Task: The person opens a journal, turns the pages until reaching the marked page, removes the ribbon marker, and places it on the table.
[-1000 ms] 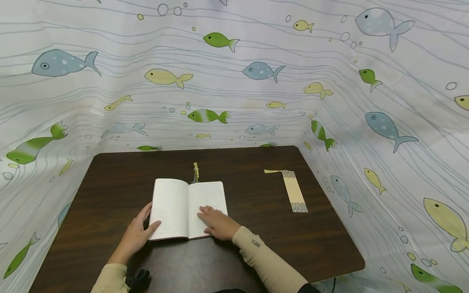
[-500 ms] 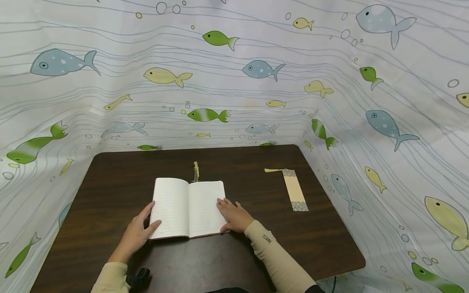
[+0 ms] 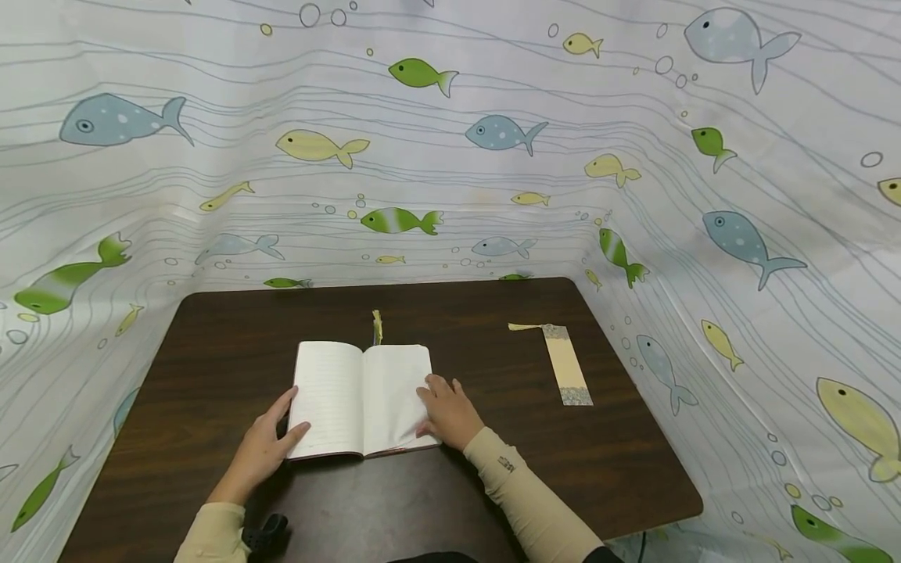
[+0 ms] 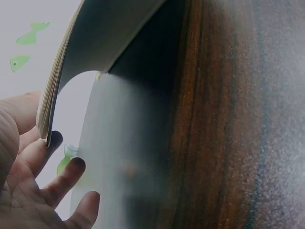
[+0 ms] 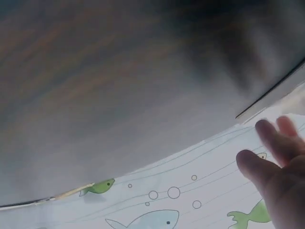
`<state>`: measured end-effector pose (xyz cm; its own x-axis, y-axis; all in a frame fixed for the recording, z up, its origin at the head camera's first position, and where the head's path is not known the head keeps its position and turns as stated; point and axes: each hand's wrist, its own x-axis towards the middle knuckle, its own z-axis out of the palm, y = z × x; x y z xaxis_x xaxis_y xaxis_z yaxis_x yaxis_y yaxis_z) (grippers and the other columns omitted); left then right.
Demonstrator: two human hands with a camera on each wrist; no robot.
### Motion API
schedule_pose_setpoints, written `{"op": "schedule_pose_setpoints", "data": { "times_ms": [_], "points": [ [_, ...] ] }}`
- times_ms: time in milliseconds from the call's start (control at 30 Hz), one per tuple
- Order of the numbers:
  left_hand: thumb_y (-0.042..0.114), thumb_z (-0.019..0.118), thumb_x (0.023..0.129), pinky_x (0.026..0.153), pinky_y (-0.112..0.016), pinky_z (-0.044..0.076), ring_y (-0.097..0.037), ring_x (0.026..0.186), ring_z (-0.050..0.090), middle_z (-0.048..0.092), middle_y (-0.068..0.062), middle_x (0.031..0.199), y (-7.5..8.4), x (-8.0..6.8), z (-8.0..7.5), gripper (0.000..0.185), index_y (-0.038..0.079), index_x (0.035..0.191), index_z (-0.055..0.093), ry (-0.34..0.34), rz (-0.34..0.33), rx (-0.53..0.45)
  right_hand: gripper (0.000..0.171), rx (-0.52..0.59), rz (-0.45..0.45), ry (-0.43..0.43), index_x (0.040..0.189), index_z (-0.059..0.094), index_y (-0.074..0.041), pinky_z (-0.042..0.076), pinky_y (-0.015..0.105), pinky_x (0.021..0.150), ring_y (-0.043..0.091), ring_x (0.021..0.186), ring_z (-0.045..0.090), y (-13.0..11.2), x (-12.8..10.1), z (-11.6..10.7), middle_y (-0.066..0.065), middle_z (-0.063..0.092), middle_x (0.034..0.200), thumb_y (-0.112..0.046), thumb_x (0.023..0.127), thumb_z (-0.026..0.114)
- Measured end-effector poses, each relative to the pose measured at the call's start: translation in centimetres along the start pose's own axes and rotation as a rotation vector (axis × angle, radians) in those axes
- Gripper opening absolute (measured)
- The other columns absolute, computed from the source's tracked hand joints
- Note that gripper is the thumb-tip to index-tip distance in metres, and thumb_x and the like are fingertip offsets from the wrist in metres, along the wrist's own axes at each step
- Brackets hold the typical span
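Observation:
A notebook with lined white pages lies spread apart on the dark wooden table. My left hand grips its left edge, thumb on the page; the left wrist view shows the fingers behind the cover and page block. At the right edge, my right hand pinches the right page, which bulges and creases near its lower corner. The right thumb tip is partly hidden there. In the right wrist view, fingers appear beside the notebook's edge.
A cream bookmark with patterned ends and a yellow tassel lies on the table at the right. Another yellow tassel sticks out above the notebook's spine. A fish-print curtain surrounds the table's back and sides.
My right hand has slid rightward from the middle of the right page to its outer edge. That page now bulges up at the hand. The left hand has stayed in place.

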<state>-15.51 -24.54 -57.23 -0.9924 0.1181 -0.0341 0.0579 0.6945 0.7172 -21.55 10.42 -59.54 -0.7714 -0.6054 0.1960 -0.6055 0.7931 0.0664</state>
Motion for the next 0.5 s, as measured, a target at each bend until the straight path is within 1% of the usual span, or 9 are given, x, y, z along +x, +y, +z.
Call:
{"op": "schedule_pose_setpoints", "data": {
  "times_ms": [67,167,233,300,367,400,433,500],
  "points": [
    [0.036,0.062,0.103,0.102,-0.075,0.033,-0.06,0.136,0.034,0.033,-0.038,0.153,-0.1,-0.1,0.0,0.076,-0.001,0.158,0.025,0.0,0.001,0.0,0.091,-0.013,0.023,0.015,0.146,0.052,-0.008,0.046,0.057,0.103,0.029,0.135,0.05,-0.2,0.0,-0.1,0.017,0.053,0.143,-0.059,0.074,0.079],
    [0.036,0.062,0.103,0.102,-0.074,0.033,-0.06,0.136,0.034,0.034,-0.038,0.152,-0.1,-0.2,-0.1,0.076,-0.001,0.158,0.025,0.0,0.003,-0.001,0.104,-0.01,0.054,0.002,0.156,0.034,-0.006,0.042,0.059,0.108,0.03,0.14,0.046,-0.4,0.1,-0.1,0.016,0.047,0.151,-0.059,0.078,0.078],
    [0.035,0.062,0.103,0.102,-0.074,0.033,-0.06,0.136,0.034,0.034,-0.038,0.152,-0.2,-0.2,0.0,0.075,-0.001,0.158,0.026,0.002,0.004,-0.004,0.107,-0.012,0.063,-0.018,0.159,0.026,-0.005,0.038,0.061,0.11,0.03,0.144,0.042,-0.5,0.1,0.1,0.013,0.042,0.156,-0.059,0.081,0.075],
    [0.035,0.062,0.102,0.102,-0.074,0.033,-0.06,0.136,0.035,0.034,-0.038,0.152,-0.2,-0.2,0.0,0.075,-0.001,0.158,0.026,0.002,0.005,-0.004,0.106,0.004,0.063,-0.033,0.16,0.022,-0.004,0.035,0.061,0.112,0.029,0.147,0.038,-0.7,0.2,0.1,0.011,0.037,0.16,-0.058,0.084,0.072],
    [0.036,0.062,0.102,0.101,-0.075,0.034,-0.06,0.136,0.035,0.035,-0.038,0.151,-0.2,-0.2,0.0,0.076,-0.001,0.158,0.026,0.003,0.008,-0.001,0.103,0.071,0.06,-0.033,0.16,0.02,-0.002,0.033,0.062,0.112,0.029,0.148,0.036,-0.9,0.5,-0.1,0.011,0.035,0.162,-0.054,0.088,0.071],
    [0.036,0.062,0.102,0.101,-0.075,0.034,-0.06,0.136,0.035,0.035,-0.038,0.151,-0.3,-0.1,0.0,0.076,-0.001,0.158,0.026,0.004,0.009,-0.002,0.101,0.127,0.06,-0.031,0.16,0.019,-0.001,0.033,0.063,0.112,0.029,0.148,0.036,-1.1,0.7,-0.4,0.012,0.034,0.163,-0.051,0.09,0.071],
    [0.036,0.062,0.102,0.101,-0.075,0.033,-0.061,0.135,0.035,0.035,-0.038,0.151,-0.3,-0.1,0.0,0.076,0.0,0.158,0.026,0.002,0.009,-0.004,0.098,0.208,0.063,-0.03,0.16,0.018,0.0,0.032,0.063,0.113,0.029,0.148,0.035,-1.3,0.8,-0.6,0.014,0.033,0.163,-0.047,0.092,0.071],
    [0.037,0.061,0.103,0.101,-0.075,0.033,-0.061,0.135,0.034,0.035,-0.039,0.151,-0.4,-0.1,0.1,0.076,0.0,0.158,0.026,0.0,0.009,-0.004,0.095,0.428,0.074,-0.017,0.16,0.015,0.002,0.033,0.059,0.114,0.031,0.148,0.035,-1.8,1.2,-1.1,0.019,0.031,0.163,-0.036,0.095,0.072]
  ]
}}
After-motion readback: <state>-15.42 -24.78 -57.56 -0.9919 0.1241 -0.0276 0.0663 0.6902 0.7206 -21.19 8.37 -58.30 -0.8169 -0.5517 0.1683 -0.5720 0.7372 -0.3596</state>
